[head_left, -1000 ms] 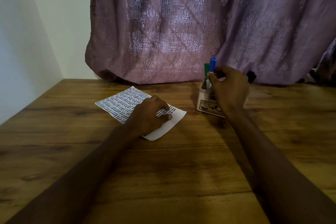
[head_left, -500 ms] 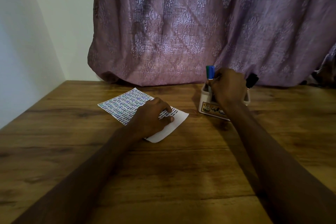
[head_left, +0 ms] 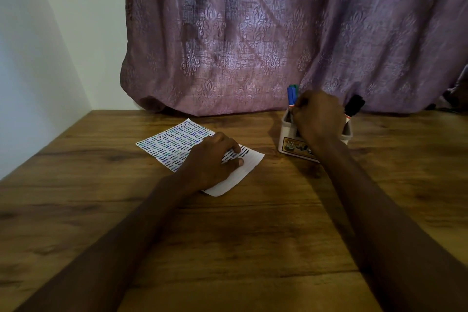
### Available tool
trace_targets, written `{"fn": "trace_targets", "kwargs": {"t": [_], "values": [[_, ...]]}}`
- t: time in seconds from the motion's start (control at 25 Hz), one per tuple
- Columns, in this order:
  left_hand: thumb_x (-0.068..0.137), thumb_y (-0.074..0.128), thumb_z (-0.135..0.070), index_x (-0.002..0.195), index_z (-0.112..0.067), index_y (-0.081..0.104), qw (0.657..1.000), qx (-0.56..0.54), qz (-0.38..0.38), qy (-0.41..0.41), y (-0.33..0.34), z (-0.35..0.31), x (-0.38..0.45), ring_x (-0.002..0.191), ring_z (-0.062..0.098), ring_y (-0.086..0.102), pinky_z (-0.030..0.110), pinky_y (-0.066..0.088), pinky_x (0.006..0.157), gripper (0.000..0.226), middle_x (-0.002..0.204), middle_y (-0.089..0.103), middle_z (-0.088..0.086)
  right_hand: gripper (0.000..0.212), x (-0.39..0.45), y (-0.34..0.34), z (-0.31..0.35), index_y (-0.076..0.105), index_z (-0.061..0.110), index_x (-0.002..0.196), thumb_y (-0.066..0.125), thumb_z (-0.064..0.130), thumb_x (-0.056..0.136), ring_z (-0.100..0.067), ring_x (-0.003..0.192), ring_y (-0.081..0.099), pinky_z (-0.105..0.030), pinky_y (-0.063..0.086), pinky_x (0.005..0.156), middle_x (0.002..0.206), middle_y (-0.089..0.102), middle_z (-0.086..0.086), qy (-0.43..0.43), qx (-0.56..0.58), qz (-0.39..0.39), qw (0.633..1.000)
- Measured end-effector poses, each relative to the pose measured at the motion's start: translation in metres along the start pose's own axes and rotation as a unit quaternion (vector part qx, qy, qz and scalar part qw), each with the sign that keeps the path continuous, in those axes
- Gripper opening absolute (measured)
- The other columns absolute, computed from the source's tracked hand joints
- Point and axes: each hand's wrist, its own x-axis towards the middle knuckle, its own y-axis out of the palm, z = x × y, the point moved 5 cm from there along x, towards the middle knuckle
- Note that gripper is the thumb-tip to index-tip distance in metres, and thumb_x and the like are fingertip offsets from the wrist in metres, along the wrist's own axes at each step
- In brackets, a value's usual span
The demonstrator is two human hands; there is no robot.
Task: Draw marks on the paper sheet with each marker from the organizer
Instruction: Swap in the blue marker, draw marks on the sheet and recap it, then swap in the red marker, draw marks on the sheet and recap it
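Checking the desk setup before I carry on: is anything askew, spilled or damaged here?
Nothing spilled or damaged. The paper sheet lies at an angle to the table edge, and the black marker leans outward from the organizer.

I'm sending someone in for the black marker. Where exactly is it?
On the wooden table, find the white organizer before the purple curtain. The black marker leans out at its right end, apart from the blue marker at the left.

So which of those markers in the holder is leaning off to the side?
The black marker, on the far right of the organizer. It tilts outward to the right, while the blue marker and green marker stand upright at the left.
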Motion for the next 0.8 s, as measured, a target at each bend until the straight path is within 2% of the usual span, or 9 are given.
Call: {"fn": "trace_targets", "kwargs": {"t": [0.36,0.48,0.56,0.64,0.72,0.8], "values": [[0.091,0.063,-0.052,0.119,-0.033,0.064,1.000,0.003,0.007,-0.007,0.000,0.000,-0.001,0.119,0.015,0.054,0.035,0.046,0.093,0.033,0.133,0.057,-0.006,0.005,-0.003,-0.001,0.002,0.075,0.018,0.094,0.076,0.022,0.091,-0.031,0.095,0.073,-0.039,0.056,0.079,0.101,0.077,-0.009,0.000,0.023,-0.010,1.000],[0.091,0.064,-0.052,0.119,-0.033,0.064,1.000,0.000,0.007,-0.006,-0.001,-0.001,-0.001,0.119,0.015,0.055,0.035,0.046,0.093,0.034,0.133,0.057,-0.006,0.005,-0.007,-0.011,0.004,0.073,0.018,0.091,0.072,0.023,0.092,-0.027,0.092,0.072,-0.034,0.048,0.072,0.098,0.077,-0.006,-0.019,0.046,-0.033,0.998],[0.091,0.064,-0.050,0.119,-0.032,0.065,1.000,0.000,0.004,-0.007,-0.001,-0.003,0.000,0.118,0.014,0.055,0.034,0.045,0.093,0.033,0.132,0.058,-0.006,0.004,-0.012,-0.026,0.000,0.071,0.022,0.091,0.069,0.026,0.093,-0.023,0.090,0.070,-0.031,0.045,0.071,0.097,0.075,-0.001,-0.013,0.083,-0.081,0.993],[0.091,0.066,-0.047,0.119,-0.030,0.066,1.000,-0.002,-0.001,-0.005,-0.002,-0.007,-0.001,0.118,0.014,0.056,0.033,0.044,0.094,0.032,0.132,0.058,-0.005,0.008,-0.019,-0.045,-0.007,0.069,0.023,0.099,0.066,0.026,0.092,-0.020,0.092,0.068,-0.029,0.041,0.071,0.102,0.071,0.000,0.004,0.129,-0.164,0.978],[0.091,0.069,-0.042,0.118,-0.028,0.067,1.000,-0.012,-0.017,-0.001,-0.005,-0.011,-0.002,0.117,0.016,0.057,0.036,0.047,0.096,0.031,0.130,0.060,-0.004,0.019,-0.027,-0.059,-0.018,0.065,0.017,0.108,0.064,0.023,0.090,-0.023,0.099,0.064,-0.027,0.038,0.073,0.110,0.066,-0.007,0.028,0.145,-0.259,0.954],[0.091,0.069,-0.039,0.119,-0.026,0.067,0.999,-0.014,-0.035,-0.001,-0.008,-0.013,-0.001,0.116,0.017,0.059,0.040,0.049,0.097,0.031,0.130,0.062,-0.002,0.029,-0.030,-0.064,-0.032,0.061,0.010,0.115,0.064,0.023,0.089,-0.030,0.108,0.061,-0.032,0.040,0.080,0.117,0.062,-0.013,0.087,0.152,-0.308,0.935]]}}
